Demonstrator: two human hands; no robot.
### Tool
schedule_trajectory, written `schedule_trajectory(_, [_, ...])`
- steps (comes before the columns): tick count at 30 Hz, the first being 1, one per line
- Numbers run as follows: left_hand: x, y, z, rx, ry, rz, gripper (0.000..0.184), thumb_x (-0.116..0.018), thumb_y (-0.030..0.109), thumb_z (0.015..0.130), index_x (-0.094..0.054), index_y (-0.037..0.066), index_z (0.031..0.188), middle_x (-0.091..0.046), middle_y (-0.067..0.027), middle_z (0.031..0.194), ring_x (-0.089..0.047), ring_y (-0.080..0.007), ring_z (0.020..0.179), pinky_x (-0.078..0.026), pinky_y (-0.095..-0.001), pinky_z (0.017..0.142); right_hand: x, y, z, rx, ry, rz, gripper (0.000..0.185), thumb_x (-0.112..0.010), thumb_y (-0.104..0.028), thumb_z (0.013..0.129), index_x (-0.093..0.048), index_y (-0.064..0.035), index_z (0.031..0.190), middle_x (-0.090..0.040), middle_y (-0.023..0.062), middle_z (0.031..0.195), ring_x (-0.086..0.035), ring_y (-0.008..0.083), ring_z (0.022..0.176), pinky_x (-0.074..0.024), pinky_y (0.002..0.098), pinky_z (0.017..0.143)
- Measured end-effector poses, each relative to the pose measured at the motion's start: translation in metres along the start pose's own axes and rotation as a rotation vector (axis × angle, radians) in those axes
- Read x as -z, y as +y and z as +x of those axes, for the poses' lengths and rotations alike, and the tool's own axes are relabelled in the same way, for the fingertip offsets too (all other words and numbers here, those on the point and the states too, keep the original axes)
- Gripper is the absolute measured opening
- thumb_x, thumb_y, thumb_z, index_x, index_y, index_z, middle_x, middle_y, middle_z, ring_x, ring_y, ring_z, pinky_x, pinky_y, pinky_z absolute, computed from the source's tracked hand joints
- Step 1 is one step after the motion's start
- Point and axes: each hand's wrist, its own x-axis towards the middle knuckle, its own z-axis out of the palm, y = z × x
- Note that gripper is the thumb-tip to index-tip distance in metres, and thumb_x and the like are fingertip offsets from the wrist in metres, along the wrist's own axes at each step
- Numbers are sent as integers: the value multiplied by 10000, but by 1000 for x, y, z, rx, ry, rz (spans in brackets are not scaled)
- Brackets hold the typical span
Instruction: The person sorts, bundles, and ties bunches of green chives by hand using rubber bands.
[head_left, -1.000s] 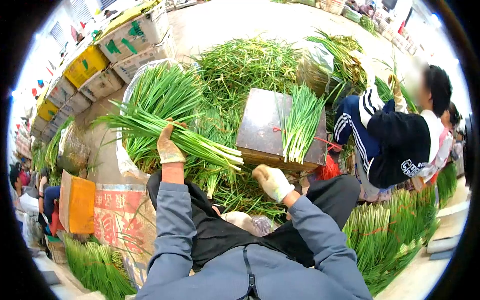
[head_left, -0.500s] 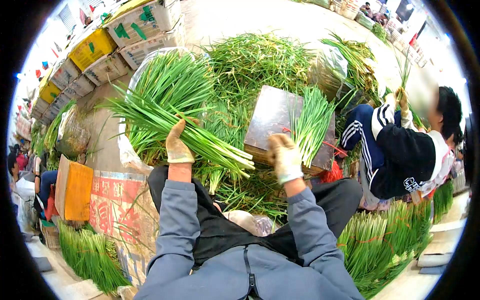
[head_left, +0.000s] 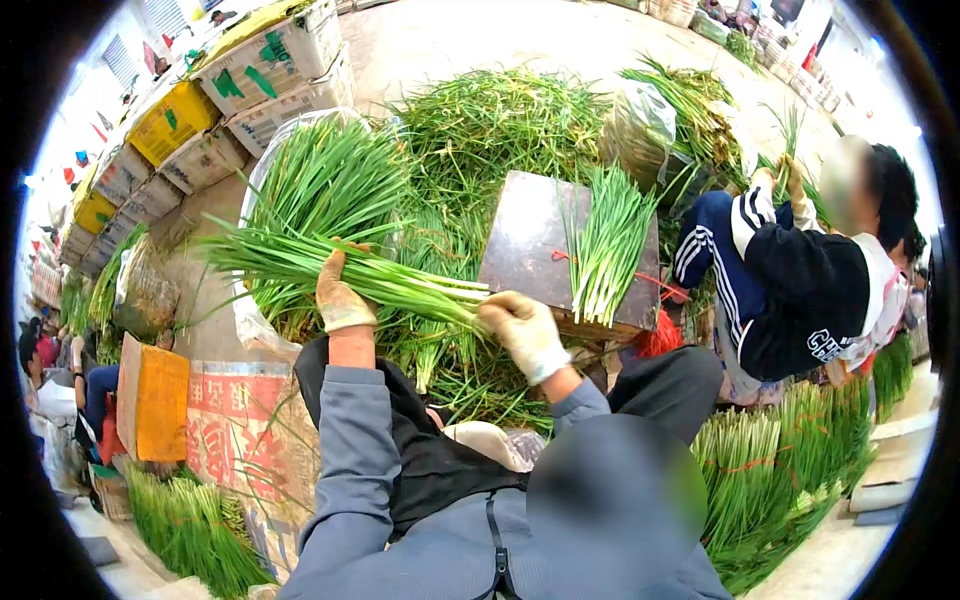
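Observation:
My left hand [head_left: 342, 292], in a pale glove, is wrapped round a bunch of long green stalks [head_left: 400, 277] with the leaves pointing left. At the pale root ends of the bunch is my right hand [head_left: 522, 330], also gloved, its fingers closed; what they pinch is hidden. Just beyond, a dark-topped box [head_left: 525, 235] bears a smaller bunch of stalks [head_left: 605, 250] and a red tie [head_left: 660, 286]. Left of the box, a white-lined container [head_left: 245, 215] holds a thick heap of upright green stalks [head_left: 330, 190].
Loose greens [head_left: 500, 120] are piled ahead. A co-worker [head_left: 800, 270] sits at the right, holding stalks. Tied bundles [head_left: 780, 440] stand at the lower right, more [head_left: 190, 520] at the lower left. Stacked crates [head_left: 270, 65] line the upper left, and an orange box [head_left: 160, 400] stands at the left.
My right hand has moved from near the box leftward to the root ends of the held bunch. My left hand keeps its hold. The co-worker's raised stalks have shifted.

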Motion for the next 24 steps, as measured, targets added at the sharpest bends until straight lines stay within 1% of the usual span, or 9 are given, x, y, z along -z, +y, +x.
schedule_trajectory(3, [8,14,7,7,120,32,280,-641,215,921,-597,91,1168,-676,-93,980,-649,-285,869,-536,-472,814,29,-1,-11,-240,249,572,163,-645,-208,968,-682,-50,980,-596,5,705,-493,82,534,-375,234,465])
schedule_trajectory(4, [11,19,10,37,142,49,279,-641,249,921,-603,93,1149,-678,-96,984,-648,-293,870,-532,-483,817,39,7,-14,-271,289,440,167,-642,-207,966,-676,-45,984,-603,9,711,-509,87,546,-394,235,480])
schedule_trajectory(8, [19,14,22,-79,209,95,235,-591,294,949,-632,98,1073,-682,-108,997,-636,-298,896,-515,-492,847,20,38,-27,-109,-95,-137,355,-684,-263,884,-660,13,1107,-721,150,1049,-690,231,963,-524,345,855])
schedule_trajectory(9, [17,12,22,-79,203,98,235,-591,294,949,-632,98,1073,-682,-108,997,-636,-298,896,-515,-492,847,7,29,-24,-80,-19,-95,301,-736,-152,872,-640,3,1112,-675,32,875,-628,90,699,-520,252,622])
schedule_trajectory(14, [19,4,21,3,230,70,258,-532,296,987,-629,69,1062,-671,-123,1026,-630,-308,916,-512,-505,858,-36,8,-1,201,336,-318,344,-750,-236,882,-651,-7,1118,-683,35,844,-608,91,645,-501,234,587])
schedule_trajectory(16, [24,-3,21,-16,205,73,256,-525,281,990,-627,55,1058,-668,-136,1032,-628,-313,927,-511,-508,865,-39,10,12,74,234,-269,325,-734,-245,894,-665,-10,1108,-688,29,822,-606,87,620,-487,234,557])
schedule_trajectory(17, [25,-5,22,-14,214,57,259,-526,277,989,-622,47,1063,-666,-141,1028,-628,-313,925,-511,-508,866,-36,-13,11,-248,84,42,263,-708,-229,916,-677,-24,1077,-676,35,780,-608,98,588,-491,245,532])
schedule_trajectory(22, [30,1,21,-24,250,33,262,-539,275,980,-600,44,1089,-664,-151,1014,-624,-313,924,-507,-507,860,-14,11,16,-134,169,121,154,-584,-183,994,-674,-59,987,-679,25,800,-635,133,582,-523,264,546])
schedule_trajectory(24, [26,9,20,-19,323,41,289,-502,288,993,-617,48,1105,-671,-150,1070,-623,-328,962,-493,-516,907,13,43,23,-173,485,520,109,-616,-163,978,-670,-83,927,-689,35,831,-654,149,724,-527,283,637])
